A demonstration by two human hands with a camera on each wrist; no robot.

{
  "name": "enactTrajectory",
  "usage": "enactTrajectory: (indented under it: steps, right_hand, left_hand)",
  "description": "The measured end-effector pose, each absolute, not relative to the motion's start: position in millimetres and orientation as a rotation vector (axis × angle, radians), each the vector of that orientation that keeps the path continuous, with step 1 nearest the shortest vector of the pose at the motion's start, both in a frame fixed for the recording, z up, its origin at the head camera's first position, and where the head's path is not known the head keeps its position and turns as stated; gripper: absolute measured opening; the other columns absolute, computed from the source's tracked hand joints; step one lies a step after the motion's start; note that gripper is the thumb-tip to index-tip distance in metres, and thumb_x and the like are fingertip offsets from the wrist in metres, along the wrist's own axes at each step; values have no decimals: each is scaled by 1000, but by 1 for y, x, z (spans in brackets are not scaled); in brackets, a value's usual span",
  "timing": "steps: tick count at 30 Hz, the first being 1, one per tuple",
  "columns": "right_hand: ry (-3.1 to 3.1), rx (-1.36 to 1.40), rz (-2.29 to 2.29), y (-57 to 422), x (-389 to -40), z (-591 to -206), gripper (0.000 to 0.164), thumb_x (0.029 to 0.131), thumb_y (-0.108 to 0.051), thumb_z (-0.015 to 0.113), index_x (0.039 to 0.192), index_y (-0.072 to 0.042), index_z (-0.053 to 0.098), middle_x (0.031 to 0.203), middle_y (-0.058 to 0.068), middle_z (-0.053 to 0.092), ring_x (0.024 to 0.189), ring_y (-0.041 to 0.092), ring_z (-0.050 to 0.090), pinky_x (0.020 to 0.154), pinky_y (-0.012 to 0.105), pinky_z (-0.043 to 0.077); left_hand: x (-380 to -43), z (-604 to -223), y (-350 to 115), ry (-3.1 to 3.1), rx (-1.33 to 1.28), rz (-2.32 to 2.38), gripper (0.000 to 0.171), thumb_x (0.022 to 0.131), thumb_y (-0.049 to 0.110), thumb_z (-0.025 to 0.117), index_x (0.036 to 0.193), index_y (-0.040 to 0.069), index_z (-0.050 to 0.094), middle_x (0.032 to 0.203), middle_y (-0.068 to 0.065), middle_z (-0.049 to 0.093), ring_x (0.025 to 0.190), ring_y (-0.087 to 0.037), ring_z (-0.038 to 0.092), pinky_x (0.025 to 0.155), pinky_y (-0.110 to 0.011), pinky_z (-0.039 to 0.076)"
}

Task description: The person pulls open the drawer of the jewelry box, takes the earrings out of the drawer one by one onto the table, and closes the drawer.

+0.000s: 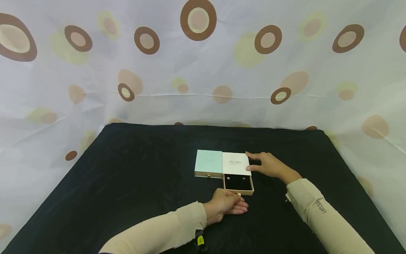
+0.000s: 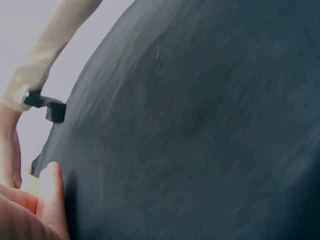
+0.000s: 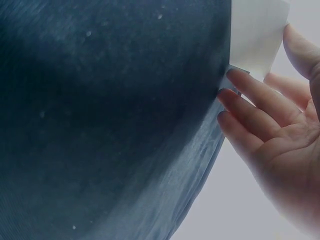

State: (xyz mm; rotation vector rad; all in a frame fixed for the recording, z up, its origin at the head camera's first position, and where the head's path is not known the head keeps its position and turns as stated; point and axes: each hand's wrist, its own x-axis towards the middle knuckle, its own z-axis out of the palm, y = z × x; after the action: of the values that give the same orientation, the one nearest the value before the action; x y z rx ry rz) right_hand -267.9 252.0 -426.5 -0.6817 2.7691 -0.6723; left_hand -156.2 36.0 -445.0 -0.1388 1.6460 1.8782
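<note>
A white jewelry box [image 1: 235,163] with printed script lies on the black cloth, its drawer [image 1: 238,184] pulled out toward the person. Two small star-like earrings sit on the drawer's black lining. At the drawer's front edge, my left hand [image 1: 223,204] pinches the small pull tab between thumb and forefinger, its other fingers extended. My right hand [image 1: 268,165] holds the box's right side with thumb and forefinger; in the right wrist view, the other fingers spread beside the white box [image 3: 257,37]. The left wrist view shows little of the box behind the left hand's fingers [image 2: 52,195].
A mint-green box [image 1: 208,162] with its drawer closed lies directly against the white box's left side. Black cloth [image 1: 142,176] covers the table, and a white curtain with brown circles [image 1: 203,70] hangs behind it.
</note>
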Motion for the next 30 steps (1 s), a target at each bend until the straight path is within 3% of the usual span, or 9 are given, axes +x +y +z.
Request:
enactTrajectory:
  steps: [16,30]
  right_hand:
    - [2763,-642,-688,250,-266,-424,72,88,-40,65,143,0,40,144,24,39,129,43,42,101,57,36]
    - [2766,-657,-694,250,-265,-424,71,89,-39,65,143,0,39,143,24,40,128,43,43,101,56,37]
  left_hand:
    - [-136,-449,31,1623,-126,1838,16,94,2,55,97,-7,68,89,-20,72,75,-18,71,67,-28,56]
    - [-135,-450,32,1623,-123,1842,20,97,7,53,99,-8,67,91,-21,71,79,-22,72,68,-30,57]
